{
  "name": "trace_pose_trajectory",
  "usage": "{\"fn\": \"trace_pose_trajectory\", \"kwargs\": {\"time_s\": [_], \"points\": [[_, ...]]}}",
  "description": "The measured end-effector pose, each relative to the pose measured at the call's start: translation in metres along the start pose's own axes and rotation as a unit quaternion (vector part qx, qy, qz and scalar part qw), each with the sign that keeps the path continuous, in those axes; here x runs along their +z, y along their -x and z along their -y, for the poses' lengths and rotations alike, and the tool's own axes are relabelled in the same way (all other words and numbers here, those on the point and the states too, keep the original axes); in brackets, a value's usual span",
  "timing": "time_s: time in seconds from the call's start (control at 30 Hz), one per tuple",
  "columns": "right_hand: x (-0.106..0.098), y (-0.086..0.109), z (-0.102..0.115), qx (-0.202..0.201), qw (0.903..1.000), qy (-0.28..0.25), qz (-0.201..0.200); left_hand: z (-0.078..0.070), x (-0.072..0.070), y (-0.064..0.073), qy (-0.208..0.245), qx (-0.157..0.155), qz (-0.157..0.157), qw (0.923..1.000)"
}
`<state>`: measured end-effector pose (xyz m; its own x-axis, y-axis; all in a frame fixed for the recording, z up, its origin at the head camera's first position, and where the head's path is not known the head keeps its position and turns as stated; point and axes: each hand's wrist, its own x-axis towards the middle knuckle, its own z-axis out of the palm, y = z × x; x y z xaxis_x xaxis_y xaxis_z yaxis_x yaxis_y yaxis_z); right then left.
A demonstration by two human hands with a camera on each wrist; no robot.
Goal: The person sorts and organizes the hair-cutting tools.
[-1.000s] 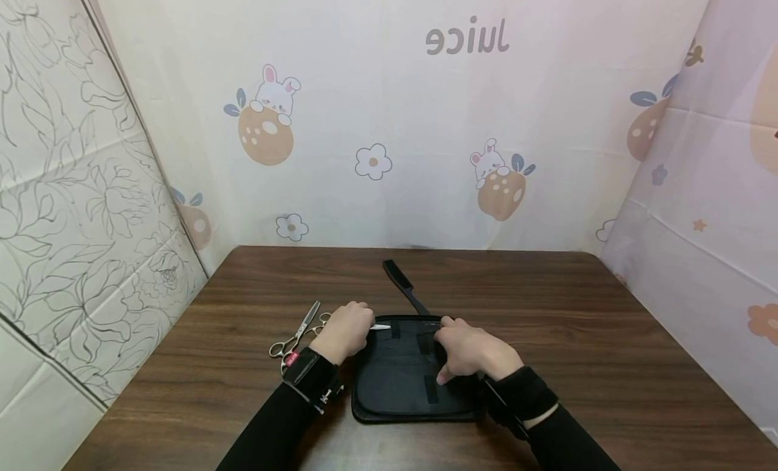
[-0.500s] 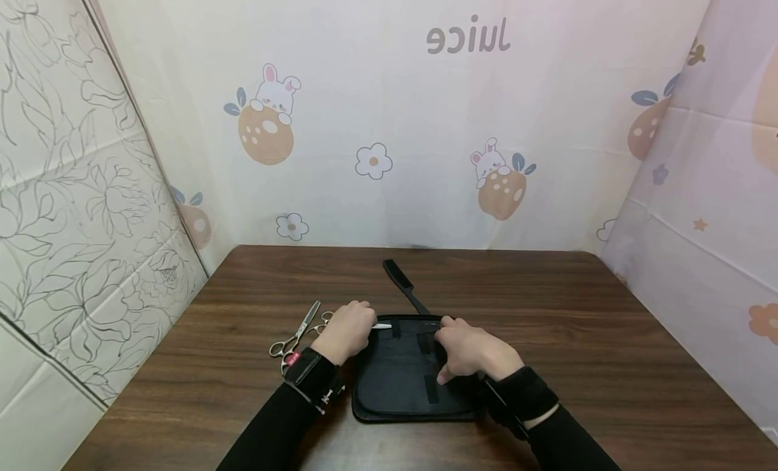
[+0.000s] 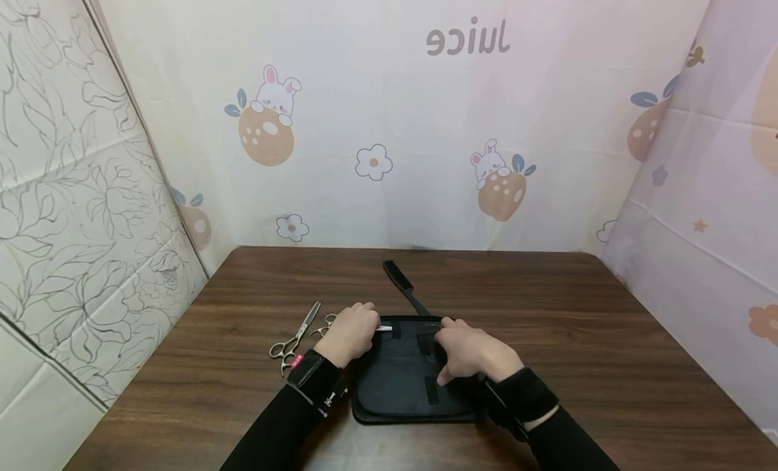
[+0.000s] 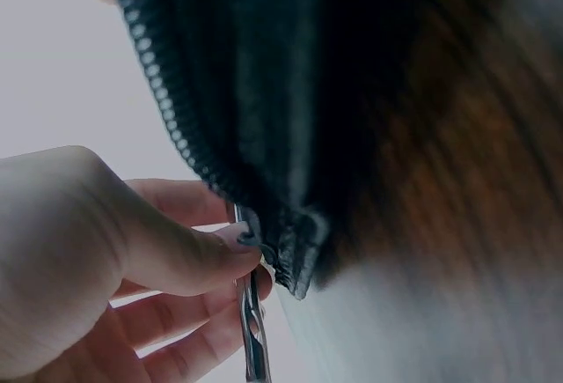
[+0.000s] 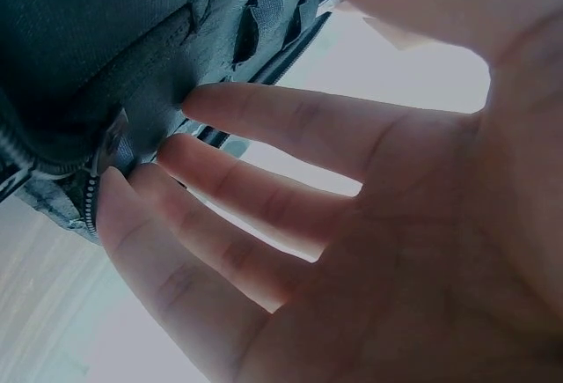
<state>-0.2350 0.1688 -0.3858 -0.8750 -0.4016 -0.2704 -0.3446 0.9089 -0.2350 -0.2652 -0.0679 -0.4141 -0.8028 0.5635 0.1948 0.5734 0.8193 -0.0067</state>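
Observation:
A black zip case [image 3: 395, 380] lies on the table before me. My left hand [image 3: 350, 334] is at its far left corner and pinches a pair of silver scissors [image 3: 385, 328]; the blade points right, over the case by a dark loop, and the finger rings show behind the hand. In the left wrist view, thumb and fingers hold the scissors [image 4: 252, 339] right at the zipped edge [image 4: 163, 92]. My right hand [image 3: 474, 353] rests on the right part of the case, fingers extended. Its fingertips touch the lining near the loops [image 5: 259, 22] in the right wrist view.
Thinning scissors [image 3: 308, 317] with a red tag [image 3: 296, 361] lie on the table left of the left hand. Behind the case is a black comb [image 3: 398, 276], its handle end at the case's far edge. Patterned cloth walls [image 3: 425, 119] stand behind the wooden table [image 3: 516, 275] and at both sides.
My left hand has shifted slightly to the right with the scissors, and the blade reaches a little further over the case. The right hand has stayed in place.

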Motion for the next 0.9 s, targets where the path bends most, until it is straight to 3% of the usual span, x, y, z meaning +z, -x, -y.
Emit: {"fn": "trace_pose_trajectory", "kwargs": {"time_s": [0.9], "points": [[-0.0004, 0.0007, 0.0005, 0.001, 1.0000, 0.003, -0.002, -0.0042, 0.0058, -0.0046, 0.015, 0.008, 0.012, 0.9998]]}}
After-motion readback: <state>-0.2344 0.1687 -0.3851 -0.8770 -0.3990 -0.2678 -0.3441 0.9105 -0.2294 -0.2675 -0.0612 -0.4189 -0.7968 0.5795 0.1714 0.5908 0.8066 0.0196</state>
